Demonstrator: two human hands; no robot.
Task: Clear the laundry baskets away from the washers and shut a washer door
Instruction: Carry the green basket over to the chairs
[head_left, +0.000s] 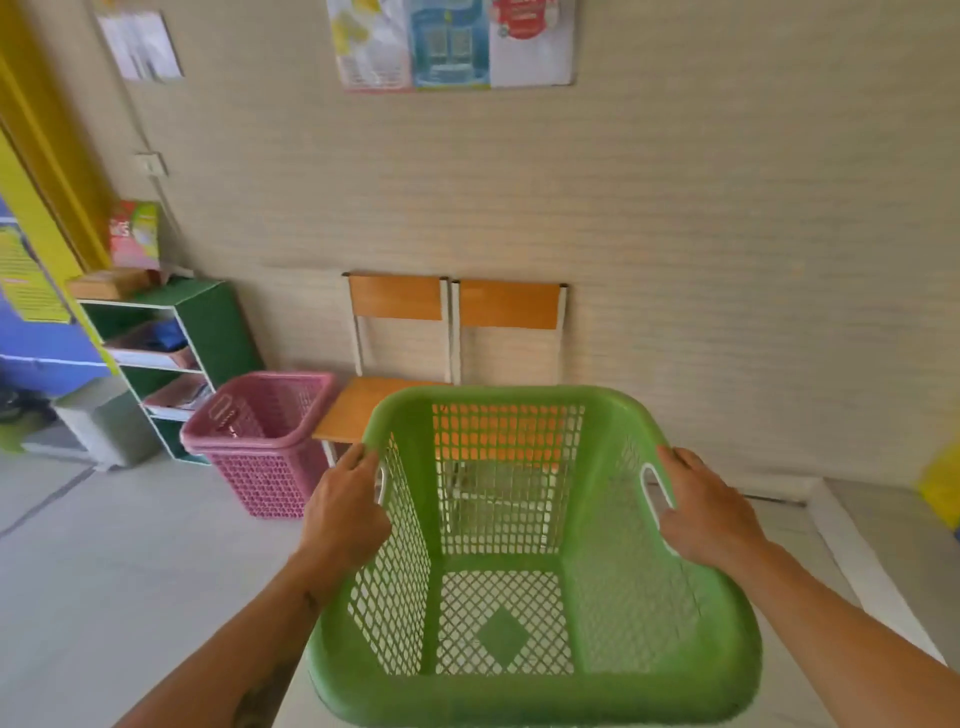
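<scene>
I hold an empty green laundry basket (613, 613) in front of me, above the floor. My left hand (345, 512) grips its left rim at the handle slot, and my right hand (706, 512) grips the right rim at the other slot. Pink laundry baskets (260, 447), stacked one inside another, stand on the floor to the left, beside a chair. No washer is in view.
Two wooden chairs (452, 332) stand against the beige wall straight ahead, just beyond the green basket. A green shelf unit (208, 327) with boxes stands at the left, a grey bin (98, 426) beside it. Light tiled floor (114, 561) spreads at the lower left.
</scene>
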